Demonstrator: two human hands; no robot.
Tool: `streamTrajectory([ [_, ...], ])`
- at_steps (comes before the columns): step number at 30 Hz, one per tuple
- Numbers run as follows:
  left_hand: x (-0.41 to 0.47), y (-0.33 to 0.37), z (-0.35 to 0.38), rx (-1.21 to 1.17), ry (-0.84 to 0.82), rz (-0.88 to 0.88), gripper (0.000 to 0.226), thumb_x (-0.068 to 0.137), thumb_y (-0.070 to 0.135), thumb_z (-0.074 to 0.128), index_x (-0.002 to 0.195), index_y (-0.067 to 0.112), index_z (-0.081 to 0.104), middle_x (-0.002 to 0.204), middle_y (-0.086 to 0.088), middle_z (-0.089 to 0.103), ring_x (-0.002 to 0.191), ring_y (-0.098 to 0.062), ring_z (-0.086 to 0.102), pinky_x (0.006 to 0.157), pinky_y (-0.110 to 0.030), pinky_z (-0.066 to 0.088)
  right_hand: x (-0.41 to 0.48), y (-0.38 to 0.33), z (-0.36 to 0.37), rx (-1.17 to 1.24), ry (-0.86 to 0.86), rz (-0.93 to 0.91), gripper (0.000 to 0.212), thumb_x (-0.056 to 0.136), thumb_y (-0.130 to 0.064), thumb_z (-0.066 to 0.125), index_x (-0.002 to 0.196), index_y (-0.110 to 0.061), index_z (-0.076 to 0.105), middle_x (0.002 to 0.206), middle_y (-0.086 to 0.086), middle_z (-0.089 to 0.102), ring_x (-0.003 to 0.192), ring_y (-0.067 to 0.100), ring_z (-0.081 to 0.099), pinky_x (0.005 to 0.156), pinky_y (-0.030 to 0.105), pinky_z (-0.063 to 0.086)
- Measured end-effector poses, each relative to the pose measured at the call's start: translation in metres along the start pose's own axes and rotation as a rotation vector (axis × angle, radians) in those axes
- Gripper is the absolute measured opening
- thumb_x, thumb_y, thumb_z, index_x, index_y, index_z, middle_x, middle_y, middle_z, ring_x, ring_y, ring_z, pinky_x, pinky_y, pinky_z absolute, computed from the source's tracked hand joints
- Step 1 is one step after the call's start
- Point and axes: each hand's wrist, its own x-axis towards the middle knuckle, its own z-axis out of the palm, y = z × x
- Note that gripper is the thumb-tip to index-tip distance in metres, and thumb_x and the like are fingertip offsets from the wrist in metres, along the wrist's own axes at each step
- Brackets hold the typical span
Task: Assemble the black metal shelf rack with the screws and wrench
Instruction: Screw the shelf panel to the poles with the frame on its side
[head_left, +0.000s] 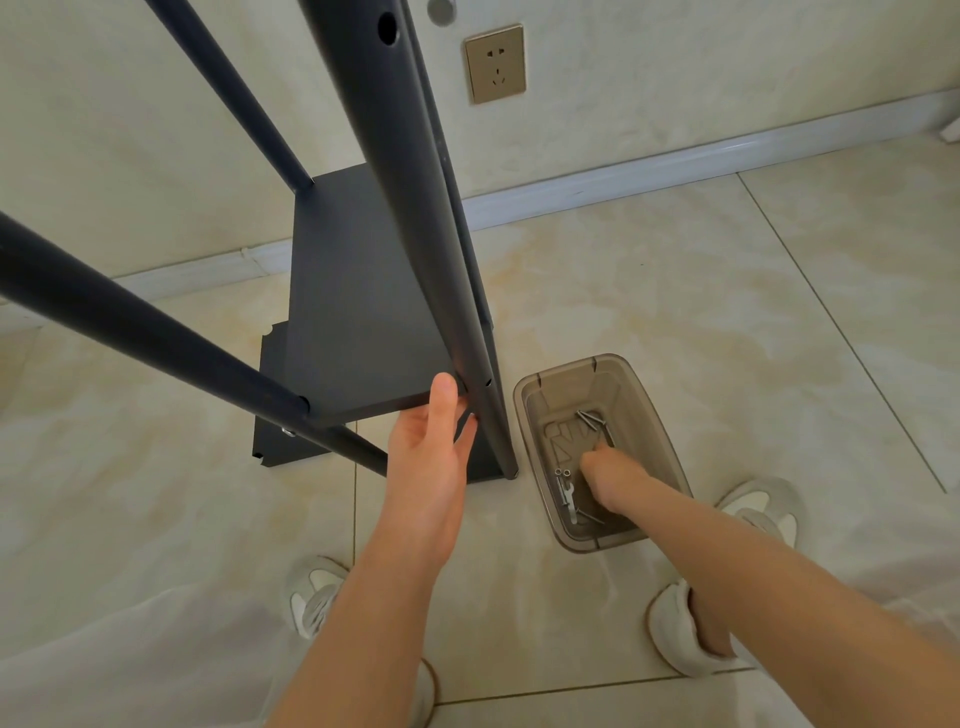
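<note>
Black metal shelf rack is standing on the tiled floor by the wall, just ahead of the person's 2 white shoes. The left hand is gripping the front corner of the shelf board, thumb on top, fingers underneath, beside the front pole. The right hand is reaching into the translucent bin just right of the rack, among screws and a wrench; whether it is grasping anything cannot be told. Farther back, a socket is sitting in the wall.
</note>
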Motion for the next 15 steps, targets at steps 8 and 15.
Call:
streamTrajectory([
  [8, 0.0003, 0.0002, -0.001, -0.016, 0.012, 0.002, 0.07, 0.069, 0.064, 0.052, 0.119, 0.015, 0.06, 0.128, 0.006, 0.066, 0.125, -0.01, 0.058, 0.117, -0.043, 0.037, 0.0028, -0.0015, 0.0047, -0.004, -0.072, 0.032, 0.036, 0.095, 0.003, 0.044, 0.129, -0.005, 0.056, 0.128, 0.019, 0.058, 0.117, 0.036, 0.058, 0.095, 0.041, 0.051],
  [15, 0.0005, -0.0008, -0.0017, -0.003, 0.005, 0.004, 0.063, 0.071, 0.062, 0.052, 0.116, 0.019, 0.06, 0.127, 0.007, 0.065, 0.125, -0.011, 0.058, 0.117, -0.043, 0.036, 0.0025, -0.0008, 0.0019, 0.051, -0.051, 0.044, 0.028, 0.096, -0.003, 0.052, 0.122, -0.006, 0.058, 0.122, 0.015, 0.061, 0.11, 0.033, 0.062, 0.09, 0.038, 0.053],
])
